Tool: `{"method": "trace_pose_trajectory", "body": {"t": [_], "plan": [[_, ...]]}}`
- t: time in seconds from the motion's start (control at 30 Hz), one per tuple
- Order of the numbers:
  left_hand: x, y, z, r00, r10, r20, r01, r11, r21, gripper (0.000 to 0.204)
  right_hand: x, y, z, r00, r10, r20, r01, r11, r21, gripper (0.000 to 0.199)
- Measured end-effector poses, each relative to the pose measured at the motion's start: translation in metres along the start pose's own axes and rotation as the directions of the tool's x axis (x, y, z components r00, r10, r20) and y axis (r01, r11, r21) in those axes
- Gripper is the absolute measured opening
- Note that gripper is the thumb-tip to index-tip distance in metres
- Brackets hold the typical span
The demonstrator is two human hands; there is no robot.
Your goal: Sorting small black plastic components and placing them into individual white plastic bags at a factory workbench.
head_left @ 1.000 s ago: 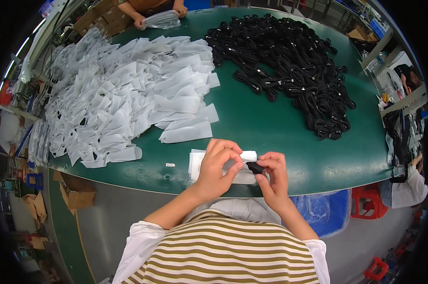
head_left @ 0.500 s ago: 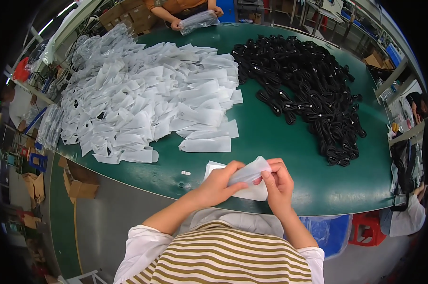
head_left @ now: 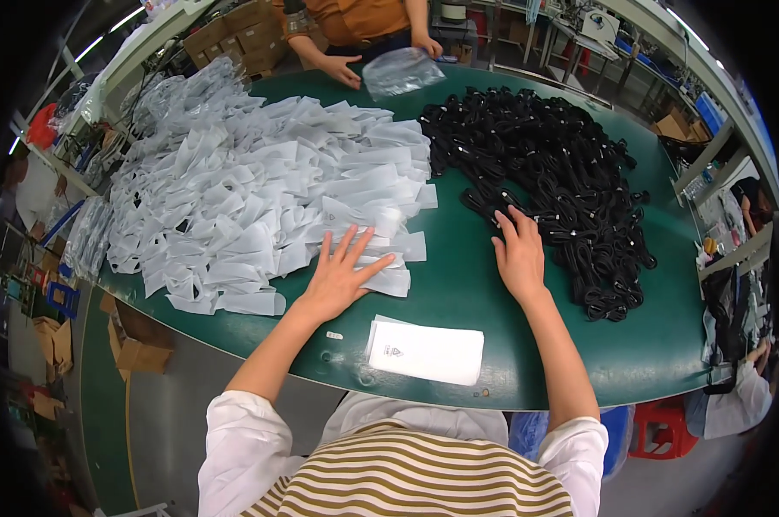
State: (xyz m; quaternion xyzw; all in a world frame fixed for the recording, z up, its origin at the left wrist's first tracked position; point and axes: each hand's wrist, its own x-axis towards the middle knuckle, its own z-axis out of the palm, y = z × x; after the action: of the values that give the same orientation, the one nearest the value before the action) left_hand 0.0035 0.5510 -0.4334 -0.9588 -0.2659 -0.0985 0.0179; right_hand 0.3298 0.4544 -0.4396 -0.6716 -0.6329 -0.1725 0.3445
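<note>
My left hand [head_left: 333, 280], fingers spread, rests at the near right edge of a big heap of whitish translucent bags [head_left: 234, 185], its fingertips on the nearest ones. My right hand [head_left: 520, 258] reaches over the table with its fingers apart and nothing in them, just beside the near left edge of a pile of coiled black cables [head_left: 579, 172]. Between my forearms lies a small flat stack of white bags [head_left: 437, 351] with a small printed mark, close to the table's front edge.
The green table [head_left: 613, 358] has a curved front edge. A small white label [head_left: 334, 335] lies left of the stack. Across the table a co-worker's hands [head_left: 342, 71] are near a clear plastic bag [head_left: 402, 73]. A red stool [head_left: 663, 431] and cardboard box [head_left: 140, 340] stand below.
My hands have let go of the whitish bag they held together and moved apart, left to the bag heap, right toward the cables. The co-worker's hands and clear bag have shifted right.
</note>
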Motion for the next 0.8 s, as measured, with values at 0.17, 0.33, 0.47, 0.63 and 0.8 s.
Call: {"method": "trace_pose_trajectory", "body": {"t": [0.17,0.33,0.47,0.63,0.8], "plan": [[0.011,-0.019,0.005,1.000,0.022,-0.006,-0.022,1.000,0.006,0.086,0.004,0.006,0.014,0.989,-0.076,0.123,0.099,0.976,-0.195,0.028],[0.017,-0.027,0.004,0.999,0.035,0.012,-0.035,0.999,-0.014,0.084,-0.022,0.000,-0.008,0.970,0.046,0.238,0.018,0.965,-0.262,0.023],[0.009,0.004,-0.007,0.998,-0.036,-0.046,0.033,0.998,-0.052,0.073,-0.046,0.011,-0.030,0.970,0.020,0.243,0.063,0.943,-0.326,0.025],[0.002,0.083,-0.020,0.958,-0.030,-0.284,-0.104,0.891,-0.442,0.047,-0.068,0.027,-0.039,0.981,0.049,0.189,0.015,0.946,-0.322,0.016],[-0.007,0.157,0.002,0.971,0.047,-0.235,-0.196,0.723,-0.663,0.024,-0.082,-0.007,-0.066,0.850,0.451,0.271,-0.489,0.868,0.088,0.018]]}}
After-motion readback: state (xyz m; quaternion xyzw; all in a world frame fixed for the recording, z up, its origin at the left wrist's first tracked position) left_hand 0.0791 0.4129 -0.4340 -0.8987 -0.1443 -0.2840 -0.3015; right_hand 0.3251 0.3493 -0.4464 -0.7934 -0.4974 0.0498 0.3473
